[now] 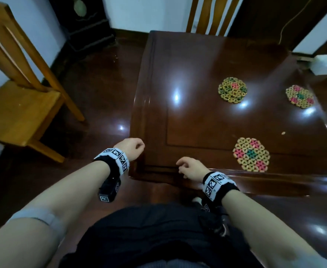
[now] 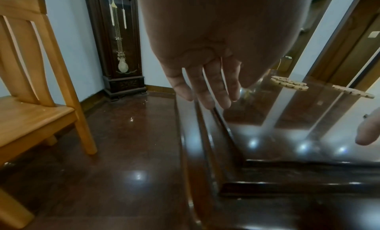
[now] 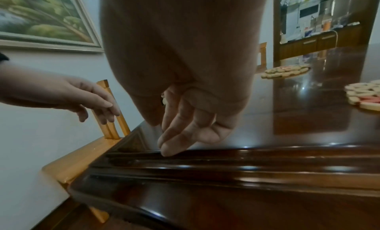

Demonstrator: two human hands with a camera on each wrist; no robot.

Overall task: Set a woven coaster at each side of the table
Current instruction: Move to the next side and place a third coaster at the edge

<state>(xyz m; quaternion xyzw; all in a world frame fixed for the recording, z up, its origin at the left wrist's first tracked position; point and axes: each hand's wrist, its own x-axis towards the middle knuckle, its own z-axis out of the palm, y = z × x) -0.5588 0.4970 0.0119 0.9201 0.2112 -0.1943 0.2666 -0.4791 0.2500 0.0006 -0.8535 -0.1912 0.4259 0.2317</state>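
Three colourful woven coasters lie on the dark glossy table (image 1: pixel 187 120): one at the near right (image 1: pixel 251 154), one toward the middle right (image 1: pixel 232 90), one by the right edge (image 1: pixel 299 96). My left hand (image 1: pixel 132 147) hovers by the table's near left corner, fingers (image 2: pixel 207 90) hanging loose and holding nothing. My right hand (image 1: pixel 188 167) is over the near edge, also holding nothing. One of its fingertips (image 3: pixel 169 149) touches the edge moulding. Two coasters (image 3: pixel 285 71) (image 3: pixel 366 97) show beyond it, well out of reach of both hands.
A light wooden chair (image 1: pixel 19 105) stands on the floor left of the table. Another chair back (image 1: pixel 211 14) rises at the far side. A dark pendulum clock (image 2: pixel 119 43) stands in the far corner. A white box (image 1: pixel 326 64) sits off the table's right.
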